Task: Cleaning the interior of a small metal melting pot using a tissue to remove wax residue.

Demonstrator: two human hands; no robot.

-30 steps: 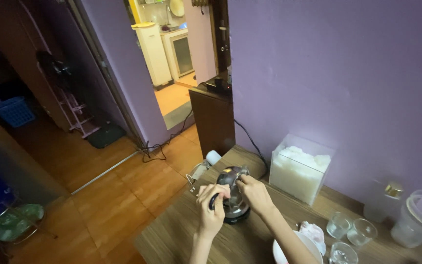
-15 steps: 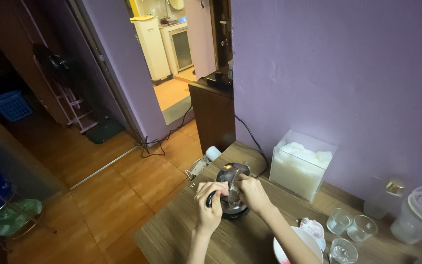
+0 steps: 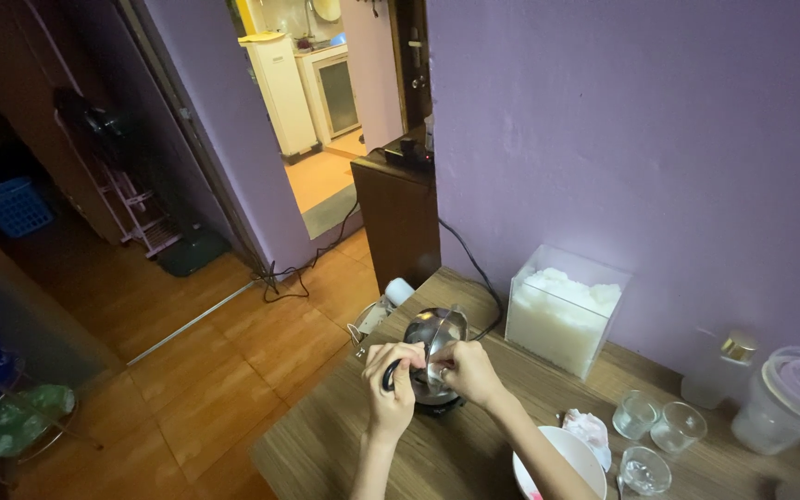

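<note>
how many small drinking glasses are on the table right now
3, all clear, clustered at the table's right: one nearest the white-filled box, one beside it, one nearer, by the white bowl. None looks hidden.

One kettle (image 3: 434,356), three glasses (image 3: 636,414), one bowl (image 3: 562,456), one clear box (image 3: 562,310), one pitcher (image 3: 784,400).

Kettle (image 3: 434,338) under my hands: shiny polished metal, black plastic handle. Table (image 3: 344,435): matt wood grain. Box (image 3: 562,310): clear plastic.
</note>
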